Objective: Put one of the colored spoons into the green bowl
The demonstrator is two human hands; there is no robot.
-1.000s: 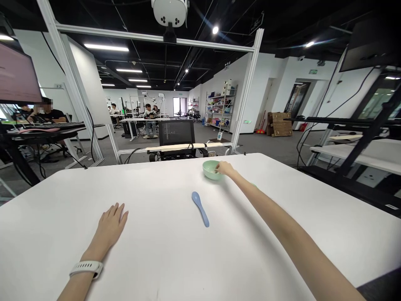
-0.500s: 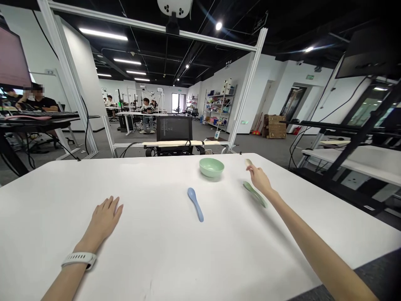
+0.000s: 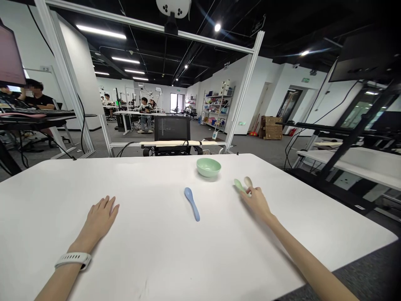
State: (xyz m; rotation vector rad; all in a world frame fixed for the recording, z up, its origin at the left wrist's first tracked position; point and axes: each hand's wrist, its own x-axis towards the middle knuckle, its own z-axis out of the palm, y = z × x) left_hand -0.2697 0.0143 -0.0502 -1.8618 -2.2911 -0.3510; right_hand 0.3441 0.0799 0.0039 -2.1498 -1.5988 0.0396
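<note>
My left hand (image 3: 101, 216) lies flat on the white table (image 3: 150, 251) with its fingers stretched out, holding nothing. At the right, my right hand (image 3: 257, 203) is closed around a beige spoon (image 3: 248, 181), whose bowl end points away from me. A green spoon (image 3: 239, 184) shows just left of it at the same fingers; its handle is hidden under the hand, and whether it is gripped or only touched is unclear. Between the hands a blue spoon (image 3: 192, 204) rests on the table. Beyond it stands a light green bowl (image 3: 208, 167), upright.
A metal frame (image 3: 105, 136) rises behind the table's far edge. Past that edge stands a black office chair (image 3: 172, 128). A dark stand with a desk (image 3: 360, 165) is on the right. Several people sit at desks in the background.
My right hand has come nearer to me with the beige spoon, down onto the green spoon, and now covers its handle. My left hand stays flat on the table.
</note>
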